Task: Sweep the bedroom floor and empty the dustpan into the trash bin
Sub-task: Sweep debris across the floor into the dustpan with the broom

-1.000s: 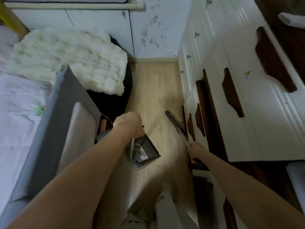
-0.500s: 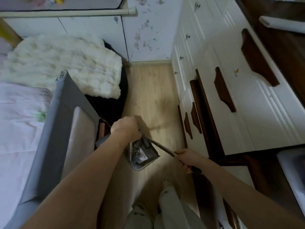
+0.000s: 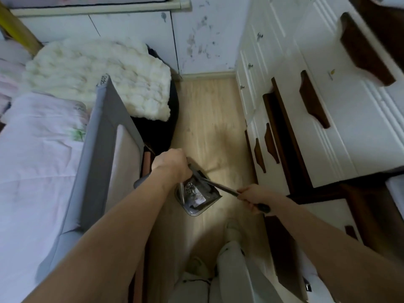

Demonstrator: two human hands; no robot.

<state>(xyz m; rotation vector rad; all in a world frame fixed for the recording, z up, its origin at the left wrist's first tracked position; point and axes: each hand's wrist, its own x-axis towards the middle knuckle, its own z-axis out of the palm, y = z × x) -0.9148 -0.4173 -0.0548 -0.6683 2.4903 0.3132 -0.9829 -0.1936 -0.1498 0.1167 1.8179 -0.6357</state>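
Note:
A grey dustpan (image 3: 197,199) stands on the light wooden floor (image 3: 209,119) between the bed and the drawers, with scraps and dust lying in it. My left hand (image 3: 171,164) is closed around the top of its upright handle. My right hand (image 3: 253,195) grips the dark handle of a broom (image 3: 220,187), which slants from that hand down and left into the dustpan. The broom's head is mostly hidden by my left hand and the pan's rim. No trash bin is in view.
A grey bed frame (image 3: 105,154) with pink bedding lies on the left, a fluffy white blanket (image 3: 98,75) beyond it. White drawers (image 3: 306,106) with dark wood handles line the right. A white wall (image 3: 207,36) closes the narrow floor strip ahead. My feet (image 3: 232,228) stand just behind the dustpan.
The broom swung from beside the drawers leftward into the dustpan. My right hand moved with it. My left hand stayed on the dustpan handle.

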